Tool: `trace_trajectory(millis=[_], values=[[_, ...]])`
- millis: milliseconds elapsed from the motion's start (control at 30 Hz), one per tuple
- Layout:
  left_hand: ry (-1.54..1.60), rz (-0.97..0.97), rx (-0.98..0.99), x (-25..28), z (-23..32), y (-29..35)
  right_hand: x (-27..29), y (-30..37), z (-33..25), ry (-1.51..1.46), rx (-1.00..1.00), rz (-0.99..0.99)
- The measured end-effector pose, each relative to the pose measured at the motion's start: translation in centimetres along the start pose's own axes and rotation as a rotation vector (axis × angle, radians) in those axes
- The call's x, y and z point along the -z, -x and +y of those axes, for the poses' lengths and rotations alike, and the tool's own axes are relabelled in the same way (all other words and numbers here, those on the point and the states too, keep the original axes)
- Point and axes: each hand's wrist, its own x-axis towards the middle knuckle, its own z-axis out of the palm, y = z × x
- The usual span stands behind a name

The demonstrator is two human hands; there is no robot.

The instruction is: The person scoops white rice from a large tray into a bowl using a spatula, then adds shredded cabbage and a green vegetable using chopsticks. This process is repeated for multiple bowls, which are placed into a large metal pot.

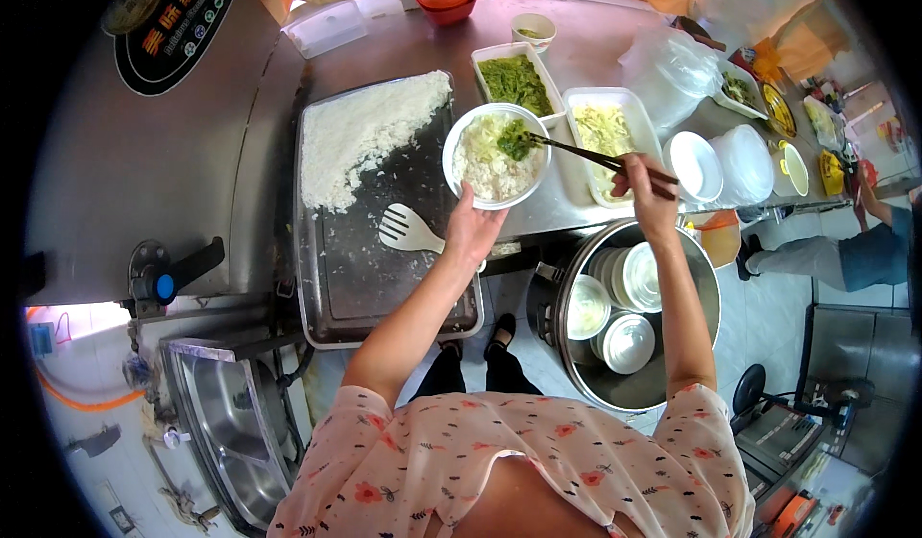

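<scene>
My left hand (472, 226) grips the near rim of a white bowl (495, 184) of rice, holding it up over the counter's edge. Pale shredded vegetable and a clump of chopped greens (516, 141) lie on the rice. Dark chopsticks (586, 153) are pinched in my right hand (649, 192), their tips at the greens in the bowl. Just behind the bowl stand a white tub of chopped greens (516, 79) and a white tub of pale shredded vegetable (603, 131). A white slotted spatula (407, 229) lies on the tray beside my left forearm.
A dark metal tray (384, 293) carries a heap of white rice (360, 137). White bowls (693, 167) and bagged containers (741, 165) stand to the right. Below my right arm, a large steel pot (710, 293) contains several lidded bowls (629, 342). Another person (845, 248) is at far right.
</scene>
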Motion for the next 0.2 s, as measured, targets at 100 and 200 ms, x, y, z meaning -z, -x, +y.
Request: trace_trajectory(millis=[100,200], values=[[0.013,0.003,0.004,-0.1,-0.7,0.5,0.2,0.5,0.9,-0.009,-0.048,0.059],[0.050,-0.009,-0.002,0.6,-1.1,0.7,2.0,0.7,1.4,-0.065,-0.069,0.063]])
